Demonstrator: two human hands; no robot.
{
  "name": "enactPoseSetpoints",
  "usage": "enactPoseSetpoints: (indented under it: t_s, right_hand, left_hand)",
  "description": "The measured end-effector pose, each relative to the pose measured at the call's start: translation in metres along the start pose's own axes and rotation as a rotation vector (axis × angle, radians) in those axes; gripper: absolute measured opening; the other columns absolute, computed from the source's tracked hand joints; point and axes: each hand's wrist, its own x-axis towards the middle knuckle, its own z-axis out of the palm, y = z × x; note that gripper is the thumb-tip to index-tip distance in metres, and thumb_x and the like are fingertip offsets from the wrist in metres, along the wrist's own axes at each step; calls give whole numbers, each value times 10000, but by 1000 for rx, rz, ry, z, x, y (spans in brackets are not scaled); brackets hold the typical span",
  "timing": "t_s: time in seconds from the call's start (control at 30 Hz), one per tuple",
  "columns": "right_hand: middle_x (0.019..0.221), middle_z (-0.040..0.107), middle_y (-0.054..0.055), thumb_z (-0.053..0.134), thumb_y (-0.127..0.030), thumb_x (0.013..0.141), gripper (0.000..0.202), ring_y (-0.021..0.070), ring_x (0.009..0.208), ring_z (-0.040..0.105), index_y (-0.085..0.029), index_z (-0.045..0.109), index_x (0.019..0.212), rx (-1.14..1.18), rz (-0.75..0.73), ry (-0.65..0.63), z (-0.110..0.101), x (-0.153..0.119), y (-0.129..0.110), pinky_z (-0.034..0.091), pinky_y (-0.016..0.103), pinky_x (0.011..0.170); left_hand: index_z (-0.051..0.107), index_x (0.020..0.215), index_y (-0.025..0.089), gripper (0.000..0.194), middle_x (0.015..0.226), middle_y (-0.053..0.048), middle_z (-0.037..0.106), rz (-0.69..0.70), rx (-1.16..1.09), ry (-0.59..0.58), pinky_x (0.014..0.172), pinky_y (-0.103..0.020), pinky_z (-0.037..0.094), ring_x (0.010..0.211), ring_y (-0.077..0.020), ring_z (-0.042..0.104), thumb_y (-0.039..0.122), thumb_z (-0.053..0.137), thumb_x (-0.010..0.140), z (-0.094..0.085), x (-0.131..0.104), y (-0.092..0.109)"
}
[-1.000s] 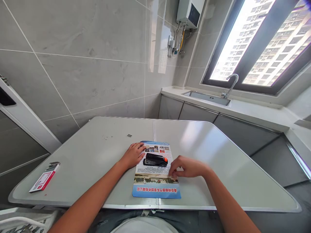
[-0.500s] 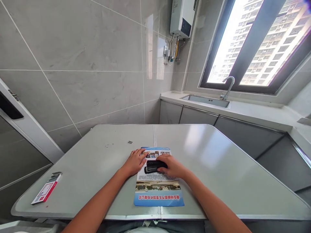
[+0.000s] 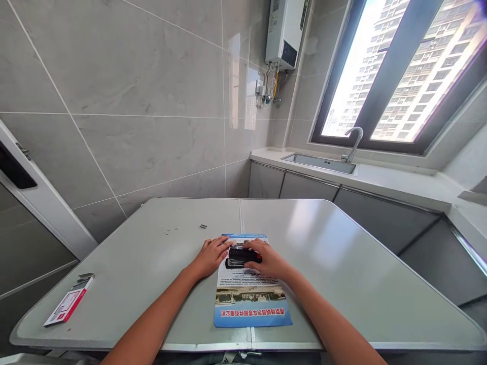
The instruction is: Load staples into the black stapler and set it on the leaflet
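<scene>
A black stapler [image 3: 239, 256] lies sideways over the printed sheet [image 3: 253, 296], its jaw end pointing left. My right hand [image 3: 266, 259] is wrapped round the stapler's right end, thumb below and fingers above. My left hand [image 3: 213, 256] rests flat at the sheet's upper left edge, fingers stretched out beside the stapler's jaw. The sheet has a blue border, small pictures, text lines and a building photo with red lettering. Whether the paper sits between the stapler's jaws I cannot tell.
Two short strips of staples [image 3: 203, 226] lie on the grey table [image 3: 342, 294], with several loose staples [image 3: 169, 230] to their left. A red and white package [image 3: 70, 303] lies at the left edge. Beyond stand a counter with a sink [image 3: 321, 162] and a tap [image 3: 354, 143].
The sheet has turned slightly, its lower edge shifting right. The stapler stays in my right hand, and my left hand stays at the sheet's upper left. The camera view has shifted a little.
</scene>
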Motion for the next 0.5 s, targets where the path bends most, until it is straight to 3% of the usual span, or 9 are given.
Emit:
enactPoseSetpoints:
  t_s: [0.1, 0.23, 0.37, 0.5]
  right_hand:
    - [967, 723, 60, 712, -391, 947, 201, 220, 933, 628, -211, 722, 1034, -6, -59, 94, -11, -2, 2, 506, 366, 871]
    - [802, 691, 40, 632, -412, 999, 286, 189, 801, 619, -208, 720, 819, 15, -112, 109, -19, -5, 11, 494, 324, 767]
    - [738, 673, 37, 685, -478, 965, 359, 158, 676, 591, -201, 725, 740, 93, -101, 115, -19, -6, 20, 449, 285, 650]
    - [704, 673, 41, 658, -459, 993, 381, 157, 668, 584, -204, 741, 723, 118, -87, 128, -21, -7, 23, 422, 285, 646]
  left_hand:
    - [613, 1420, 311, 428, 1556, -70, 542, 4, -71, 30, 1181, -498, 383, 1425, -247, 495, 241, 418, 1046, -5, -1, 2]
    - [737, 1141, 258, 380, 1332, -72, 676, 64, -336, 87, 1144, -406, 438, 1269, -216, 593, 171, 389, 1015, -22, -6, 7]
    - [693, 1224, 205, 375, 1269, -100, 694, 102, -706, 14, 1113, -380, 458, 1215, -234, 617, 346, 377, 1078, -36, -13, 12]
    - [675, 1271, 187, 473, 1232, -108, 692, 130, -779, -114, 1033, -359, 496, 1140, -262, 636, 527, 678, 942, -35, -14, 16]
